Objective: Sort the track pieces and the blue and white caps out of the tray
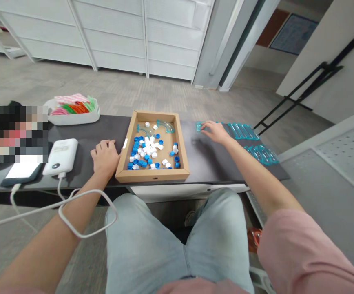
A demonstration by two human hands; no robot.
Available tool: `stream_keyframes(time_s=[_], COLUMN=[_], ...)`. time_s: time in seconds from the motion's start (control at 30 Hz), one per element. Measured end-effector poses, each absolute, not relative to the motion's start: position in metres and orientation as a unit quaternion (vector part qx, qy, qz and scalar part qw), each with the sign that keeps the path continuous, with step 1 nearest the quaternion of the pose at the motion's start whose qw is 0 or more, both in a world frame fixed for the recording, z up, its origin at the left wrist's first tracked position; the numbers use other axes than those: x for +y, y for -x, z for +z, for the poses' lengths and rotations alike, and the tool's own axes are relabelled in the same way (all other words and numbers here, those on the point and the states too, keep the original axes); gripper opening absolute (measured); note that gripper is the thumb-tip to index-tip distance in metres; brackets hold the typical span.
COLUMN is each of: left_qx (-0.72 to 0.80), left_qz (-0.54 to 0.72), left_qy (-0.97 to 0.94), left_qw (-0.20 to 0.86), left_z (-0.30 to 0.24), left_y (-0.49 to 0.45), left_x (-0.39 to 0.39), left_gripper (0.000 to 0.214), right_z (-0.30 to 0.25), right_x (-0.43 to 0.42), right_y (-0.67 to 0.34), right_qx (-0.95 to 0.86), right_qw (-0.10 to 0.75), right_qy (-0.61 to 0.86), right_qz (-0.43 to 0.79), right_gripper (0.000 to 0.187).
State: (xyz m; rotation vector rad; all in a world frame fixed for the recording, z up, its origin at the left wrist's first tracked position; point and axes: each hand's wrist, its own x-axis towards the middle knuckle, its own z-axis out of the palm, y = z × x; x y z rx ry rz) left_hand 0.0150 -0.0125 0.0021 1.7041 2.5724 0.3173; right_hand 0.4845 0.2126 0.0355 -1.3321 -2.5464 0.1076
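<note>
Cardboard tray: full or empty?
Partly full: blue and white caps litter the tray floor, clear teal pieces at its far end, bare cardboard between.

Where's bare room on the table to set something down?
Bare tabletop lies between the cardboard tray and the teal pieces, nearside of the right hand. Another patch lies beyond the left hand, towards the white bin. Caps crowd the tray.

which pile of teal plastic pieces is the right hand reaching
The small pile just right of the cardboard tray, at the right hand fingertips. The long row and the nearer pile lie further right, untouched.
</note>
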Motion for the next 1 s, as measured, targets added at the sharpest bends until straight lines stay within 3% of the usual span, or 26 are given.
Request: stream_keyframes(time_s=[0.13,0.57,0.8,1.0], left_qx=[0.834,0.834,0.828,0.826], left_qz=[0.084,0.079,0.101,0.112], left_qy=[-0.545,-0.546,-0.551,-0.552], left_qw=[0.019,0.019,0.015,0.018], left_z=[0.004,0.002,-0.007,-0.006], left_y=[-0.016,-0.013,-0.007,-0.008], left_x=[-0.012,-0.011,-0.009,-0.010], left_gripper=[0.065,0.065,0.064,0.063], right_z=[0.018,0.006,0.022,0.050], right_x=[0.206,0.217,0.206,0.187], right_y=[-0.508,-0.497,-0.475,-0.362], right_qx=[-0.863,-0.840,-0.832,-0.884], right_qw=[0.056,0.063,0.110,0.159], right_qy=[0.502,0.539,0.543,0.437], right_qz=[0.019,-0.013,-0.036,0.050], right_gripper=[0.023,0.030,0.041,0.034])
